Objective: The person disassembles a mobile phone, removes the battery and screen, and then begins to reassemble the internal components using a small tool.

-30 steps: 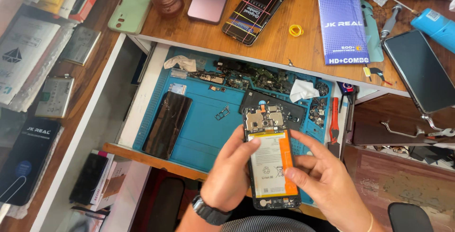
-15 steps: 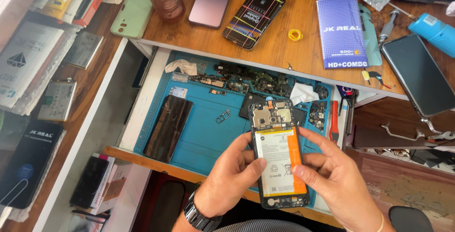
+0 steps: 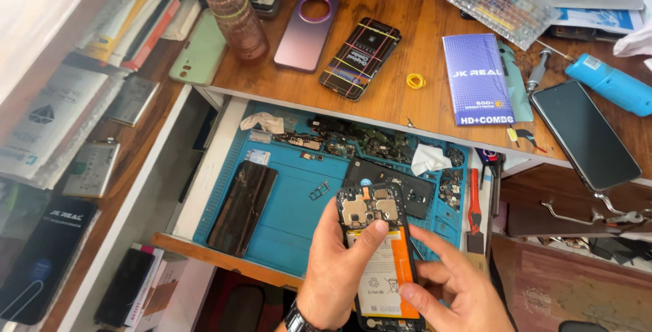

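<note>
An opened phone with its back off shows a circuit board on top and a white and orange battery below. My left hand grips its left edge, thumb lying across the top of the battery. My right hand is at its right side, thumb and forefinger on the lower right corner of the battery. The phone hovers over the front of a blue work mat in an open drawer. A dark phone screen lies on the mat's left part.
Small parts, boards and a white tissue crowd the mat's far edge; a red-handled tool lies at its right. The wooden desk above holds a plastic bottle, phones, a blue box, a yellow ring and a black phone.
The view has tilted and moved closer. The phone stays in both hands; my left thumb has shifted onto the battery's top, and my right fingers have settled at its lower right corner.
</note>
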